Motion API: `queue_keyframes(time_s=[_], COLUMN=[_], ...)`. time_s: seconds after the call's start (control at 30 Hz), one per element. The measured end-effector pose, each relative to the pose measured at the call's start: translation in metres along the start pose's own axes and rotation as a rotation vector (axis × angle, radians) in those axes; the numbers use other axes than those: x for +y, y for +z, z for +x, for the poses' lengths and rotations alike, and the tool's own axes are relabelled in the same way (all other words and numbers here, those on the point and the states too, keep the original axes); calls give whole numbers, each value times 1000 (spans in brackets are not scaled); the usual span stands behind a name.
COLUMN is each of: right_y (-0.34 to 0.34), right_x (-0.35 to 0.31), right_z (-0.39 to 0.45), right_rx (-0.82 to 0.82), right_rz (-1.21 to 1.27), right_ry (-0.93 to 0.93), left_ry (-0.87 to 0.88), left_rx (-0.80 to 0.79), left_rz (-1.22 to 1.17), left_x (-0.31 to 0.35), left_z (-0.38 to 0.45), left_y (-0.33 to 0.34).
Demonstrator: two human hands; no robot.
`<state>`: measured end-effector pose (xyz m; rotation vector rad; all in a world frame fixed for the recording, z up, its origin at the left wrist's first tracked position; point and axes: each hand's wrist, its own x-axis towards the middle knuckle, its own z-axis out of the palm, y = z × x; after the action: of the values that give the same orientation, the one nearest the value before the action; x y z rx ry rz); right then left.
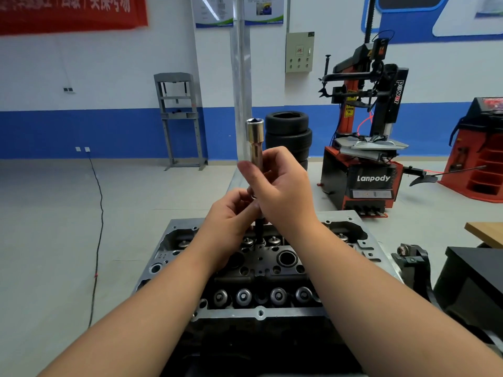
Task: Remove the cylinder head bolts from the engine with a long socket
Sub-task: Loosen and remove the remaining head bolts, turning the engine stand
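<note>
Together, both hands [283, 186] gripping upright socket [255, 140]

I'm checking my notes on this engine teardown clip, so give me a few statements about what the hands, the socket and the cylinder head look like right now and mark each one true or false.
1. The right hand grips the long socket. True.
2. The long socket lies flat on the cylinder head. False: it stands upright in the hands, above the head.
3. The left hand holds the lower end of the tool. True: its fingers curl round it below the right hand.
4. The socket's open end faces down. False: the open end faces up.
5. A stack of tyres stands behind the hands. True.
</note>
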<state>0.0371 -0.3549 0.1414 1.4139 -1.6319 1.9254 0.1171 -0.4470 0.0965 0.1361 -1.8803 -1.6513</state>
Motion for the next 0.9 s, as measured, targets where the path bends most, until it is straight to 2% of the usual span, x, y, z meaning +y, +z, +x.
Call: queue_keyframes(time_s=[0.2, 0.47, 0.67, 0.9], right_y=[0, -1, -1, 1], right_x=[0, -1, -1, -1], right_z=[2, 1, 1, 1], right_rx=[-62, -40, -73, -110], right_rz=[47, 41, 67, 91], right_ry=[56, 20, 55, 50], left_ry=[-41, 0, -31, 19], left_rx=[-71, 5, -93, -46], left_rz=[-67, 10, -41, -45], left_x=[-1, -1, -2, -3], left_z=[1, 1, 2, 2], left_y=[0, 0, -2, -1])
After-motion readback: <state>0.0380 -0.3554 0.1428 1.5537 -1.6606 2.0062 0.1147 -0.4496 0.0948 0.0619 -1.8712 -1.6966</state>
